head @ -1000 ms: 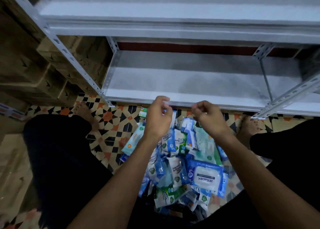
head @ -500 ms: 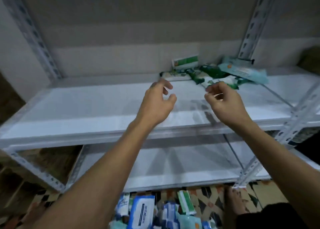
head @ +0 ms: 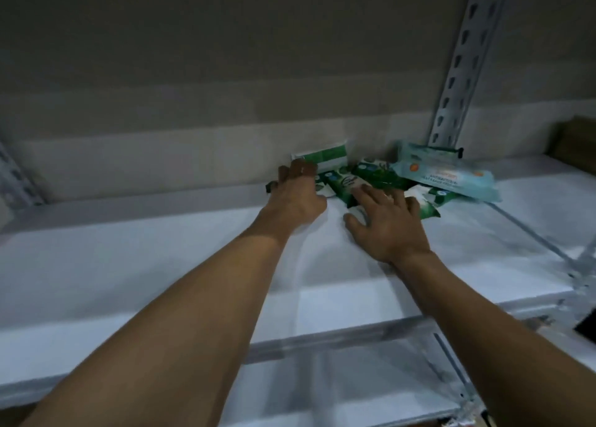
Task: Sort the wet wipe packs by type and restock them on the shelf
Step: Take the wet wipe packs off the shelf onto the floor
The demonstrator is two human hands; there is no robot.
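Only one view here, the head cam. Both arms reach to the back edge of the shelf (head: 161,249), where the wet wipe packs sit heaped near the right rear post (head: 458,62). The left hand (head: 295,197) has its fingers on the left end of the heap, against a green-and-white pack (head: 325,159) standing on edge at the wall; I can't tell if it's actually pinching anything. The right hand (head: 383,223) lies flat with fingers spread over the dark green packs (head: 374,176), whose long sides run roughly left to right. Count: one pale blue pack (head: 451,176) on top at the right, one green-and-white, and about four dark green ones, though the overlap makes that a guess.
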